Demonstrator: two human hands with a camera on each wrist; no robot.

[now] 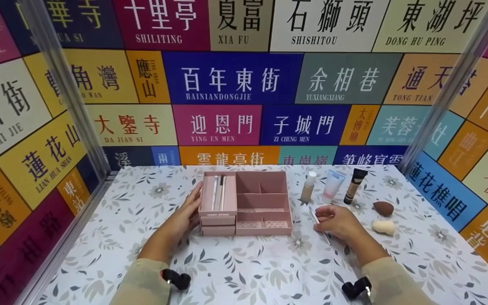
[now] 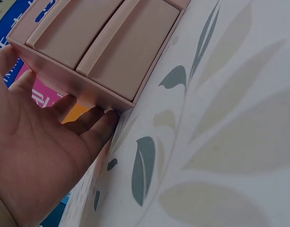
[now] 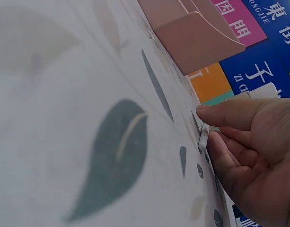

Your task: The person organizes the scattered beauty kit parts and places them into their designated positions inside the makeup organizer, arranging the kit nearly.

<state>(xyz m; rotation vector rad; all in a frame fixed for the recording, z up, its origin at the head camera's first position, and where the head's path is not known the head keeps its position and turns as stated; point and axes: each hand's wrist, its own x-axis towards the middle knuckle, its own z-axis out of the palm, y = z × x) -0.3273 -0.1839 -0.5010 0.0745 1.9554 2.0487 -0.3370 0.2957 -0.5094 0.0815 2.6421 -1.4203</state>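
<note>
A pink organizer [image 1: 264,203] with open compartments and small drawers [image 2: 130,38] stands mid-table. Two slim sticks [image 1: 218,192], one white and one darker-tipped, lie on the top of its left part. My left hand [image 1: 187,212] rests its fingertips against the organizer's left side; in the left wrist view its fingers [image 2: 95,127] spread along that wall. To the right of the organizer, my right hand [image 1: 338,221] pinches a slim white pen-like stick [image 1: 327,238] low over the table. In the right wrist view the stick's end [image 3: 204,138] shows between thumb and fingers.
Behind my right hand stand a beige bottle with a white cap [image 1: 308,187], a pale tube [image 1: 333,184] and a black-capped tube [image 1: 355,186]. A brown sponge [image 1: 383,207] and a cream sponge [image 1: 383,227] lie to the right. Printed panels [image 1: 231,78] enclose the table's back and sides.
</note>
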